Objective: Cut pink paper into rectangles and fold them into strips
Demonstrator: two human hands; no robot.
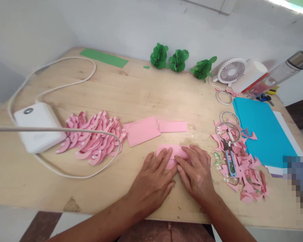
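Observation:
A folded pink paper point(175, 151) lies on the wooden table near its front, under both hands. My left hand point(154, 181) rests with fingers spread, its fingertips on the left part of the paper. My right hand point(197, 171) presses the right part, its fingers apart and the index finger on the fold. The thumbs are close together below the paper. Just beyond lie a pink rectangle point(143, 131) and a narrower pink strip point(173, 126). To the left is a heap of curved pink cut-outs point(98, 136).
White power bank point(39, 127) with looping cable at left. Pink scraps point(249, 178), small blue-handled snips point(231, 163) and tape rolls point(224, 97) at right, beside blue sheets point(265, 131). Green paper shapes point(178, 61), a fan point(231, 71) and a bottle point(277, 75) stand behind.

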